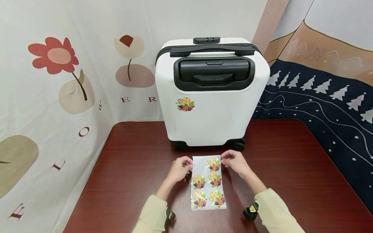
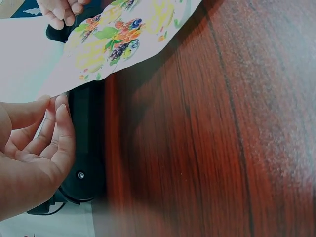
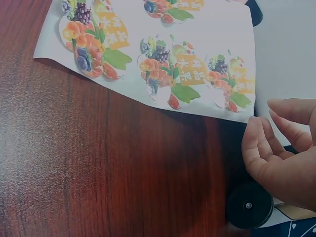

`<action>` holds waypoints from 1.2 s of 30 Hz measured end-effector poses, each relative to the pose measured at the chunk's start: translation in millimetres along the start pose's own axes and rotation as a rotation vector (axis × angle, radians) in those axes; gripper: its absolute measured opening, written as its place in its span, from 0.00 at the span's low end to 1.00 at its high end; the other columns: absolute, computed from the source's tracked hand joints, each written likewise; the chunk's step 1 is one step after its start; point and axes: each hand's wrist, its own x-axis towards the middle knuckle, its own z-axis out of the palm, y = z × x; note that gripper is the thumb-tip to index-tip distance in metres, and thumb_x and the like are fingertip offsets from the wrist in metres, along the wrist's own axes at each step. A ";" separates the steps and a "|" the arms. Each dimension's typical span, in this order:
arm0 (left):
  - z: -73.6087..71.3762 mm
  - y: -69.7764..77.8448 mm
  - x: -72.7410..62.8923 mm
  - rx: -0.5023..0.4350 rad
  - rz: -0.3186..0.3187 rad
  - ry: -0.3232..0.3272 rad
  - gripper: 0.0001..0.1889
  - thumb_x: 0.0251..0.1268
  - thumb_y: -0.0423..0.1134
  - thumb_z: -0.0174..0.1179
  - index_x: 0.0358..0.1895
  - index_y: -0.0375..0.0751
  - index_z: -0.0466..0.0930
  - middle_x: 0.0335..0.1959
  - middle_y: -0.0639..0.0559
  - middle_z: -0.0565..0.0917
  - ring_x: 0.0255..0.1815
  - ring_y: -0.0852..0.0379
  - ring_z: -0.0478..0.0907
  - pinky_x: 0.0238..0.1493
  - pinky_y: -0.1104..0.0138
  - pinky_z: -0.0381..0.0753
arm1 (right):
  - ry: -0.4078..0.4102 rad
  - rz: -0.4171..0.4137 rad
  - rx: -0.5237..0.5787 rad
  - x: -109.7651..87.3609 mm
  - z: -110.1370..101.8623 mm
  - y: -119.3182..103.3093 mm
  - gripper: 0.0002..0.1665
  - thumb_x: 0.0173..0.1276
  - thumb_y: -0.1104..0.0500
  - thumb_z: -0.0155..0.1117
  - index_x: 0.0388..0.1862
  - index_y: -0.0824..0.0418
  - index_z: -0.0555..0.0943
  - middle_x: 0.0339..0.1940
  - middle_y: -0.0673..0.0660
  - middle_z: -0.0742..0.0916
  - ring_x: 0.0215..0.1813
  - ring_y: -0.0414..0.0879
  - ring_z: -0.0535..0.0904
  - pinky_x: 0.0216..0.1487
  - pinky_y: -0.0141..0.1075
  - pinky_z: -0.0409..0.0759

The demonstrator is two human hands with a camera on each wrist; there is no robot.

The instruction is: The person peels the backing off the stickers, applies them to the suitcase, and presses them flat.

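Note:
A white sheet of fruit stickers (image 1: 203, 194) lies lengthwise between the two hands, in front of the suitcase. Several fruit-print stickers remain on its backing; the upper left spot is bare. My left hand (image 1: 179, 169) pinches the sheet's upper left edge between thumb and fingers, plainest in the left wrist view. My right hand (image 1: 235, 161) is at the upper right corner; in the right wrist view its thumb stands apart from the bent fingers, whose tips are by the corner. Behind stands a white suitcase (image 1: 212, 119) bearing one fruit sticker (image 1: 185, 104) at its left.
The suitcase stands on black wheels (image 1: 236, 144) at the back of a dark red wooden table (image 1: 128, 181). A patterned white cloth (image 1: 99, 58) hangs at the left and behind, a dark blue one with trees (image 1: 314, 97) at the right.

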 end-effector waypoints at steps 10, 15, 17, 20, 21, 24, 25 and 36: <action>0.6 2.7 -2.1 0.023 0.029 -0.025 0.03 0.57 0.26 0.59 0.29 0.35 0.76 0.21 0.50 0.77 0.21 0.53 0.76 0.20 0.68 0.75 | -0.023 -0.020 -0.016 -11.7 5.2 -16.9 0.08 0.59 0.75 0.55 0.37 0.80 0.74 0.30 0.69 0.80 0.30 0.49 0.76 0.33 0.42 0.78; 0.8 3.7 -1.6 0.030 0.043 -0.027 0.03 0.57 0.26 0.59 0.28 0.36 0.76 0.21 0.50 0.77 0.21 0.52 0.76 0.20 0.68 0.75 | -0.016 -0.016 -0.006 -1.0 3.9 2.6 0.06 0.58 0.74 0.58 0.35 0.77 0.76 0.27 0.63 0.81 0.26 0.47 0.75 0.29 0.39 0.78; 0.7 4.0 -1.5 0.035 0.049 -0.026 0.03 0.57 0.27 0.59 0.28 0.36 0.76 0.21 0.50 0.77 0.21 0.52 0.76 0.20 0.69 0.75 | -0.010 -0.014 -0.015 1.8 4.0 8.4 0.05 0.58 0.74 0.60 0.34 0.76 0.77 0.26 0.60 0.81 0.25 0.46 0.74 0.28 0.38 0.77; 0.8 4.1 -1.3 0.046 0.055 -0.024 0.03 0.57 0.27 0.59 0.29 0.36 0.76 0.21 0.51 0.77 0.21 0.52 0.76 0.21 0.69 0.74 | -0.005 -0.020 -0.029 2.8 4.9 11.6 0.04 0.57 0.74 0.60 0.32 0.75 0.77 0.23 0.57 0.80 0.24 0.45 0.74 0.27 0.37 0.77; 0.8 4.1 -1.2 0.049 0.056 -0.024 0.03 0.57 0.27 0.59 0.28 0.36 0.76 0.21 0.51 0.77 0.21 0.52 0.76 0.21 0.69 0.74 | -0.003 -0.019 -0.032 2.8 5.2 11.9 0.04 0.57 0.74 0.61 0.32 0.75 0.77 0.23 0.57 0.80 0.23 0.45 0.74 0.27 0.37 0.77; 0.9 3.7 -0.3 0.053 0.057 -0.023 0.03 0.57 0.28 0.59 0.28 0.36 0.76 0.21 0.51 0.77 0.21 0.54 0.76 0.21 0.69 0.74 | -0.005 -0.024 -0.030 2.1 5.5 11.9 0.03 0.56 0.74 0.60 0.31 0.75 0.77 0.21 0.56 0.79 0.23 0.46 0.74 0.27 0.38 0.77; 1.0 3.8 -0.1 0.052 0.056 -0.023 0.03 0.57 0.28 0.59 0.28 0.36 0.76 0.21 0.51 0.77 0.21 0.54 0.75 0.21 0.69 0.74 | -0.006 -0.025 -0.028 1.8 5.6 12.0 0.03 0.56 0.74 0.60 0.31 0.75 0.77 0.21 0.56 0.79 0.23 0.47 0.74 0.27 0.38 0.77; 1.1 4.1 0.1 0.046 0.051 -0.023 0.02 0.57 0.27 0.59 0.29 0.35 0.76 0.21 0.51 0.77 0.21 0.54 0.76 0.22 0.69 0.74 | -0.014 -0.029 -0.034 -7.6 7.0 -5.0 0.03 0.57 0.76 0.58 0.31 0.79 0.75 0.22 0.59 0.79 0.24 0.49 0.73 0.27 0.38 0.77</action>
